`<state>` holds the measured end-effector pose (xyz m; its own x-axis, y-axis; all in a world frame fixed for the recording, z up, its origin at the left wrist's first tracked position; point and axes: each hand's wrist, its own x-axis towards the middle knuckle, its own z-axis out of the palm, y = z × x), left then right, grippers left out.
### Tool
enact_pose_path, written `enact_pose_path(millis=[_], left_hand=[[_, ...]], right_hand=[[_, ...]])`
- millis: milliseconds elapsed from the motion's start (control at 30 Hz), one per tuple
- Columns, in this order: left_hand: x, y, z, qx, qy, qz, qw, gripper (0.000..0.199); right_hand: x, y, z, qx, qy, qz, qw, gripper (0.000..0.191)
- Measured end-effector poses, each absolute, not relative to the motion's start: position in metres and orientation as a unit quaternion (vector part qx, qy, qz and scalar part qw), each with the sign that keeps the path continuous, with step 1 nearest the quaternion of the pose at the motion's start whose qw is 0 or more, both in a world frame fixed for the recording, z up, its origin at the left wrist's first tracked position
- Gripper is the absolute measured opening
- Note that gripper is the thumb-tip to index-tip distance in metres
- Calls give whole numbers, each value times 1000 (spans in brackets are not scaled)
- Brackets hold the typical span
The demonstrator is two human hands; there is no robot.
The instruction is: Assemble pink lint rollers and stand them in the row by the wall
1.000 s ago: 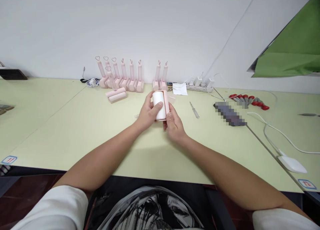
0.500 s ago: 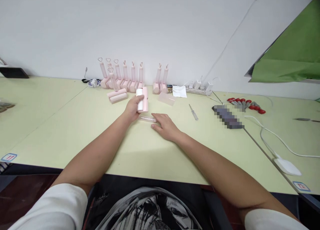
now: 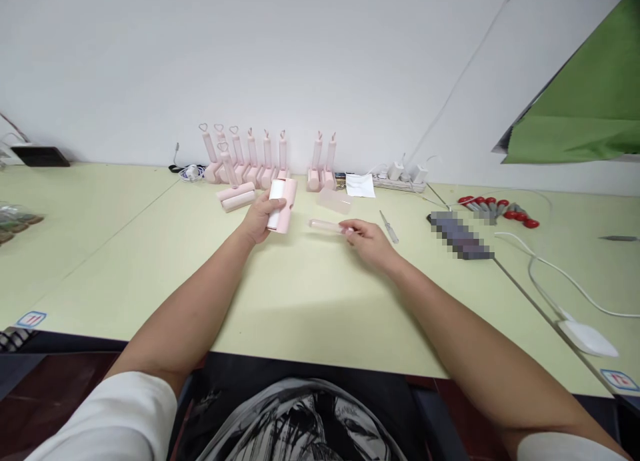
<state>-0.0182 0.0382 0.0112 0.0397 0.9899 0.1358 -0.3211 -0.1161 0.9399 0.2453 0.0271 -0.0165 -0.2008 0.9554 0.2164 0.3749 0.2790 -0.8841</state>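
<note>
My left hand (image 3: 259, 218) is wrapped round a pink holder (image 3: 286, 209) with a white roll (image 3: 276, 204) in it, tilted a little above the table. My right hand (image 3: 369, 241) pinches one end of a clear pinkish tube (image 3: 326, 226), whose free end points left toward the holder. The tube and the holder are apart. Behind my left hand lies another pink roller piece (image 3: 238, 197). A translucent cover (image 3: 335, 200) rests on the table behind the tube.
Pink rollers with upright handles (image 3: 253, 155) line the wall. A screwdriver (image 3: 389, 227), a blurred-out dark device (image 3: 460, 235) and red-handled tools (image 3: 500, 209) lie to the right. A power strip (image 3: 400, 181) and white paper (image 3: 360, 185) are at the back.
My right hand has taken hold of the tube and moved it right, away from my left hand. The holder in my left hand has tilted and shifted slightly left.
</note>
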Motion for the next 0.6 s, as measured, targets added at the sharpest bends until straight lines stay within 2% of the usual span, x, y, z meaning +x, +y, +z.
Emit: enact_pose_path(millis=[167,400,600], left_hand=[[-14,37,6,483,370,557,565,49],[-9,33,4,498,361,540,575,51],[-10,36,3,490,359,539,584,53]], right_hand=[[251,21,1,-444,-633,424,471,31],[240,9,-1,-425,-666,418,449,33],[243,10,-2,-440,-701,363,428,35]])
